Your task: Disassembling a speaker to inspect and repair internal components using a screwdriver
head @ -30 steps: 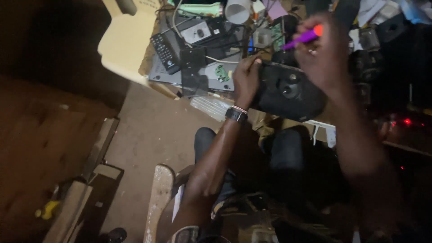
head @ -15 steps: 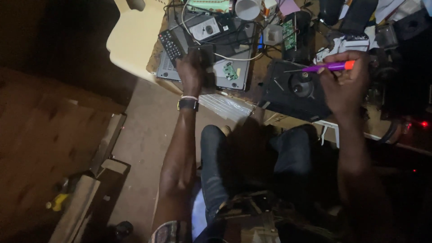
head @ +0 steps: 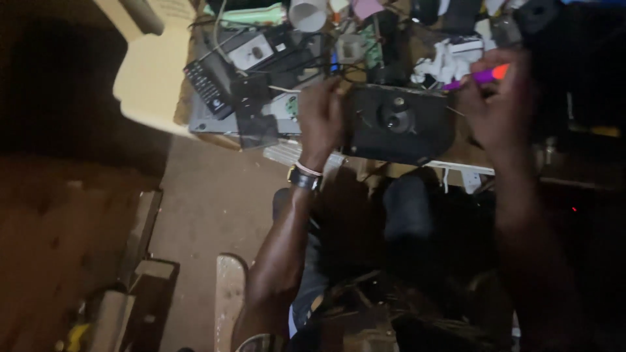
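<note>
Speaker box, black with a round driver in the middle, lies flat at the near edge of my cluttered bench, its near side hanging just past the rim above my knees. My left hand is clamped on its left edge, fingers curled over the top, thumb side toward me. My right hand sits just off its right edge, pinching a purple screwdriver with an orange cap, tip aimed left toward the box's far right corner. Behind the box the bench is packed: a white cup, a green circuit board, tangled wires, and to the left a black remote. Free room is only on the near side, over my lap; to the left, bare floor opens beyond the bench edge
</note>
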